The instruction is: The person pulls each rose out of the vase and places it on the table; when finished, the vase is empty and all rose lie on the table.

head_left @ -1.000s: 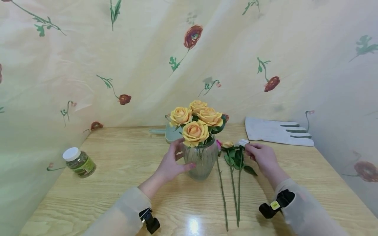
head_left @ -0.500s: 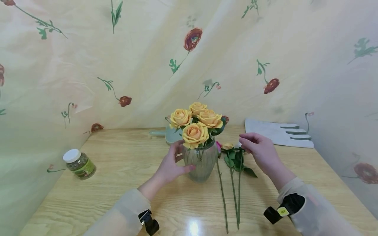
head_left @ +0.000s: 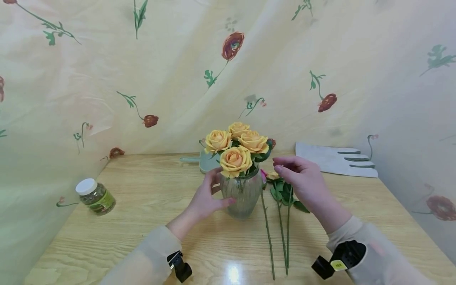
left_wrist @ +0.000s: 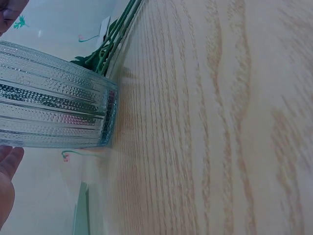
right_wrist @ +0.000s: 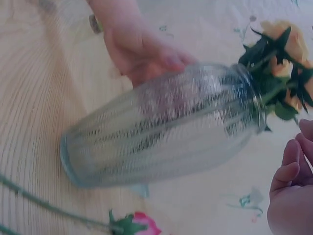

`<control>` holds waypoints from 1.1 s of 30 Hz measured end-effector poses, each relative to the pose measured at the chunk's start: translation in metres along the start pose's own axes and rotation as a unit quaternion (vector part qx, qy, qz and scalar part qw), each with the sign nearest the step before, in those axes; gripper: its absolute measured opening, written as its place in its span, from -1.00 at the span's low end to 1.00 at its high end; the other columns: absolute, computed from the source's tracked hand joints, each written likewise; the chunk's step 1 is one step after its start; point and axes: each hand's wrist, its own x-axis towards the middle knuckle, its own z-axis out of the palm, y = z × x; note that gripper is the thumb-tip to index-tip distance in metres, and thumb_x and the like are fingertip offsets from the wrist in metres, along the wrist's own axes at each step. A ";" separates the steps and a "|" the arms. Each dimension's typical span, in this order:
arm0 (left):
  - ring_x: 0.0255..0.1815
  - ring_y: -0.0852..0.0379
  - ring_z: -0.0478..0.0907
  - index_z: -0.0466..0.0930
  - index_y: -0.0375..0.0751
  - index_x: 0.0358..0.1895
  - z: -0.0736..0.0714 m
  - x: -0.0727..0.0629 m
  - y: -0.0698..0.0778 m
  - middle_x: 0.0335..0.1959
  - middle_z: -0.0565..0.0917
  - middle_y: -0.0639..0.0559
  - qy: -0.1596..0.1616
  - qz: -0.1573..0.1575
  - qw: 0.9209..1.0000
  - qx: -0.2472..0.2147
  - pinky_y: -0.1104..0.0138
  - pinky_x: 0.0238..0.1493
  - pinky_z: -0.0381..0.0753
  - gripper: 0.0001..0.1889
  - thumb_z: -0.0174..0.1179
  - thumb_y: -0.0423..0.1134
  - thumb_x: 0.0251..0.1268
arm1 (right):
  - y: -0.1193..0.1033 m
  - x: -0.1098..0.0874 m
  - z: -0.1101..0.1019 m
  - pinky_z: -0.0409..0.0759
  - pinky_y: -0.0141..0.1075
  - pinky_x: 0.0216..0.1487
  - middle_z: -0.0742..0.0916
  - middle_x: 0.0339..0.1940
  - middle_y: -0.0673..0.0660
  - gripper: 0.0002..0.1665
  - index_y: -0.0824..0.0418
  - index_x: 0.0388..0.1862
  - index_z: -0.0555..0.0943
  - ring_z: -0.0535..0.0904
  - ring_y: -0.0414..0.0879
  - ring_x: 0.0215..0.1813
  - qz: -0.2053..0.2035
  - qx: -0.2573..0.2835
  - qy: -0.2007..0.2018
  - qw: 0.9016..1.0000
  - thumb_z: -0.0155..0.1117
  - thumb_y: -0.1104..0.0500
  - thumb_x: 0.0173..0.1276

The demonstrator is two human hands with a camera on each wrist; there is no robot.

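A ribbed clear glass vase (head_left: 242,198) stands upright on the table, holding several yellow roses (head_left: 236,160). My left hand (head_left: 204,200) holds the vase from its left side, thumb across the front and fingers behind. My right hand (head_left: 304,180) hovers right of the vase mouth, fingers loosely bent, with nothing visible between them. Under and beside that hand, loose flowers lie with long green stems (head_left: 281,229). Among them are a yellow rose (head_left: 273,175) and a pink rose (right_wrist: 142,225); the white bloom is hidden by my right hand.
A jar (head_left: 99,200) with a white lid and green label stands at the left. A pale green flat object (head_left: 208,162) with a handle lies behind the vase. White gloves (head_left: 331,160) lie at the back right, near the flower-printed cloth wall (head_left: 185,79).
My right hand has lifted off the white bloom and moved left towards the vase mouth. My left hand, the vase and the roses in it stay in place.
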 end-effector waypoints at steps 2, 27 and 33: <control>0.17 0.03 0.35 0.07 -0.04 0.38 0.000 0.001 0.001 0.08 0.37 -0.05 -0.001 0.002 1.000 0.001 0.14 0.25 0.36 -0.08 0.45 -0.21 -0.06 | -0.003 0.000 0.004 0.56 -0.42 -0.20 0.67 -0.20 -0.08 -0.67 0.28 0.01 0.60 0.54 -0.21 -0.12 -0.002 0.006 0.006 1.000 0.23 0.15 0.33; 0.16 0.03 0.36 0.09 -0.04 0.37 -0.001 0.001 0.002 0.05 0.38 -0.04 0.005 -0.005 1.000 0.008 0.14 0.24 0.38 -0.08 0.47 -0.19 -0.09 | -0.019 0.010 0.044 0.49 -0.40 -0.48 0.65 -0.36 0.03 -0.65 0.37 -0.02 0.60 0.49 -0.15 -0.40 -0.017 0.024 0.031 0.999 0.28 0.17 0.29; 0.15 0.03 0.37 0.08 -0.06 0.37 0.000 0.001 0.002 0.05 0.38 -0.04 0.001 -0.003 1.000 0.007 0.13 0.24 0.38 -0.08 0.46 -0.19 -0.07 | -0.019 0.011 0.053 0.43 -0.38 -0.53 0.59 -0.44 0.01 -0.65 0.34 0.04 0.60 0.41 -0.18 -0.48 -0.009 0.034 0.051 0.998 0.26 0.23 0.30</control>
